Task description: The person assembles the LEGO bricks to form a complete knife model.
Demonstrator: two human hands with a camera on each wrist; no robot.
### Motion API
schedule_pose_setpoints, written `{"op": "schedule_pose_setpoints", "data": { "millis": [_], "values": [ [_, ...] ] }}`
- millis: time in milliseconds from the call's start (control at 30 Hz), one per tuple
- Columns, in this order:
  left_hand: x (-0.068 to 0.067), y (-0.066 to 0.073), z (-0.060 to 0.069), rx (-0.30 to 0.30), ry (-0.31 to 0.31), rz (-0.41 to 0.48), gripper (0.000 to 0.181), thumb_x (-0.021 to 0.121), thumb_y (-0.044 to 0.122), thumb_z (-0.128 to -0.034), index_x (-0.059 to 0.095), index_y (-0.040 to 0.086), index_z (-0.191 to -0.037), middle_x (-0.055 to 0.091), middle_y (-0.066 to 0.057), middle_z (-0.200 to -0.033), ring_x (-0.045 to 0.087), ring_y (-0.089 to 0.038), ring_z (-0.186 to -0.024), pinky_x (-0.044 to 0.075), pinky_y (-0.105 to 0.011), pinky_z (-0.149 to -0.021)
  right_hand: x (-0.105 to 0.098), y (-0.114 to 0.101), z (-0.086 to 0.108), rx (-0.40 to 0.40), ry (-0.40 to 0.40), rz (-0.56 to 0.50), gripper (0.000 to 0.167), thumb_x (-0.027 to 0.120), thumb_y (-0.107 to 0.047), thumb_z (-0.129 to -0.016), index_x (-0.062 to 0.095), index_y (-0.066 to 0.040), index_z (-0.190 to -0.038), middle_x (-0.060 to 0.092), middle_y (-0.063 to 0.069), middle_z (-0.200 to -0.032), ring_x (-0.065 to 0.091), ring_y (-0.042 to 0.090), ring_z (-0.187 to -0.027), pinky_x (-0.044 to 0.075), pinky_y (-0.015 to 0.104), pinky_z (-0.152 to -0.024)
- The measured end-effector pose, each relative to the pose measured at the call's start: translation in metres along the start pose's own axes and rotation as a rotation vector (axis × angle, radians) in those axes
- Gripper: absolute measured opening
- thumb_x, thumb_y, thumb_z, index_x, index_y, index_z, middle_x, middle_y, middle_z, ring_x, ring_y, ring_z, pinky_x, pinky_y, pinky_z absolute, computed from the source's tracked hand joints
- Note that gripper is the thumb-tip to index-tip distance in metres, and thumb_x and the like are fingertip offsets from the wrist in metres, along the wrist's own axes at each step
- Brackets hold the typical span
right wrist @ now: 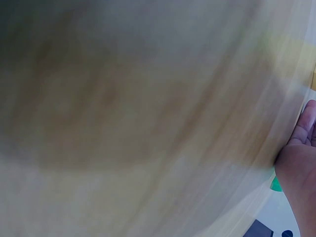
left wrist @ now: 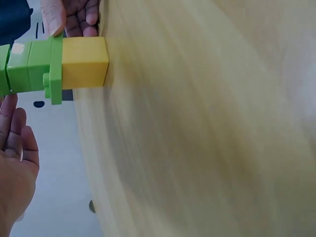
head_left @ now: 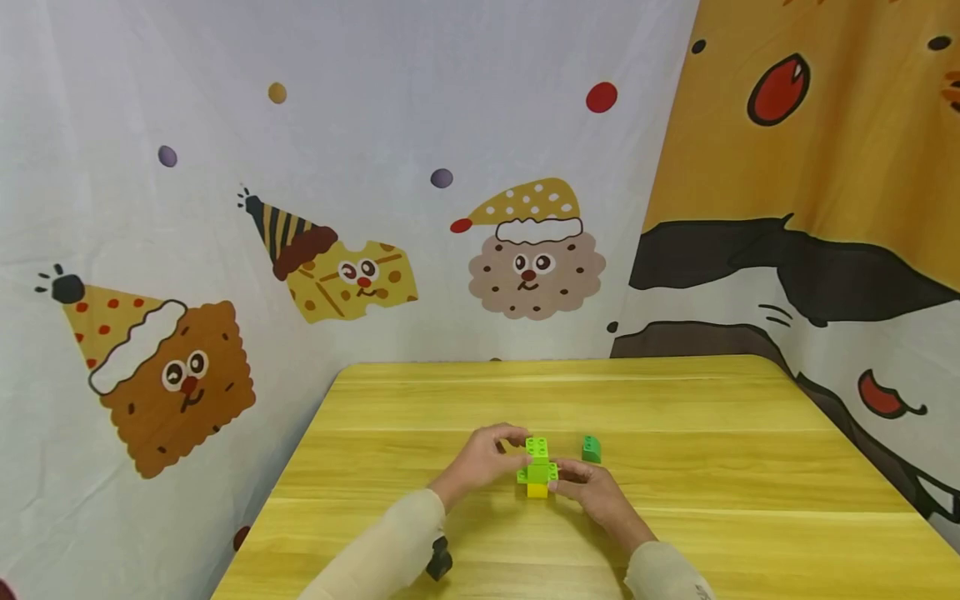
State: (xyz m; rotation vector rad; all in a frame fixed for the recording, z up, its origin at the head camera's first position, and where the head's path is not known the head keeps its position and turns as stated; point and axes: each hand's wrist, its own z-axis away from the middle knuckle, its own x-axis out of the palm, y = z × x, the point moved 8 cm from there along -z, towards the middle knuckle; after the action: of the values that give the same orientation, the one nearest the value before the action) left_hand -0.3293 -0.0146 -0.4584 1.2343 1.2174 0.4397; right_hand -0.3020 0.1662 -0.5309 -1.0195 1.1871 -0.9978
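A small tower of toy building bricks [head_left: 537,472] stands upright on the table. At its base is a yellow brick [left wrist: 85,61]; a flat lime-green plate [left wrist: 56,74] lies across it, with lime-green bricks [left wrist: 30,66] stacked above. My left hand [head_left: 489,455] holds the upper bricks from the left, thumb in front and fingers behind. From the right, my right hand [head_left: 597,493] pinches the plate's end between thumb and index finger. In the right wrist view only part of that hand [right wrist: 298,160] shows, and the tower is mostly out of frame.
Behind my right hand lies a darker green brick [head_left: 591,449] with a curved side. A black object [head_left: 439,560] is at my left forearm, partly covered by the sleeve. The wooden table [head_left: 420,400] ends at a printed cloth [head_left: 360,108].
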Motion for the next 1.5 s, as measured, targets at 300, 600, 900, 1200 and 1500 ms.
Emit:
{"op": "schedule_pose_setpoints", "data": {
  "millis": [300,600,900,1200,1500],
  "values": [
    [0.004,-0.005,0.0,-0.011,0.031,0.009,0.036,0.075,0.037,-0.0893,0.07,0.021,-0.121,0.064,0.01,-0.108,0.056,-0.026,-0.108,0.046,-0.033,-0.085,0.001,-0.002,0.0,-0.003,-0.003,-0.001,0.046,0.08,-0.023,-0.085,0.069,-0.006,-0.126,0.068,0.01,-0.117,0.062,0.026,-0.108,0.05,0.046,-0.091],
    [0.003,-0.001,-0.003,0.053,0.027,-0.073,0.03,0.076,0.039,-0.0882,0.073,0.023,-0.114,0.065,0.014,-0.109,0.059,-0.022,-0.107,0.047,-0.031,-0.085,0.002,-0.002,0.0,0.002,-0.013,0.012,0.046,0.08,-0.024,-0.085,0.068,-0.006,-0.127,0.067,0.011,-0.119,0.061,0.027,-0.11,0.05,0.047,-0.092],
    [0.003,0.009,-0.008,0.149,-0.005,-0.197,0.037,0.077,0.038,-0.0877,0.072,0.016,-0.116,0.065,0.013,-0.108,0.061,-0.026,-0.106,0.051,-0.04,-0.089,0.0,-0.007,0.0,-0.019,-0.034,0.016,0.047,0.078,-0.025,-0.087,0.066,-0.005,-0.128,0.067,0.011,-0.118,0.061,0.027,-0.108,0.051,0.046,-0.091],
    [0.006,0.01,-0.01,0.127,-0.022,-0.212,0.031,0.078,0.035,-0.0874,0.074,0.018,-0.113,0.064,0.015,-0.105,0.06,-0.013,-0.102,0.05,-0.047,-0.09,-0.001,-0.005,0.001,-0.011,-0.033,0.023,0.049,0.077,-0.027,-0.088,0.065,-0.004,-0.13,0.067,0.012,-0.119,0.061,0.029,-0.11,0.05,0.048,-0.091],
    [0.006,0.004,-0.003,0.125,0.012,-0.168,0.037,0.076,0.037,-0.0883,0.072,0.015,-0.118,0.065,0.013,-0.109,0.061,-0.026,-0.107,0.051,-0.04,-0.087,0.002,-0.003,0.003,-0.01,-0.032,0.003,0.051,0.077,-0.024,-0.088,0.063,-0.001,-0.131,0.067,0.013,-0.118,0.062,0.028,-0.108,0.051,0.046,-0.09]
  ]
}}
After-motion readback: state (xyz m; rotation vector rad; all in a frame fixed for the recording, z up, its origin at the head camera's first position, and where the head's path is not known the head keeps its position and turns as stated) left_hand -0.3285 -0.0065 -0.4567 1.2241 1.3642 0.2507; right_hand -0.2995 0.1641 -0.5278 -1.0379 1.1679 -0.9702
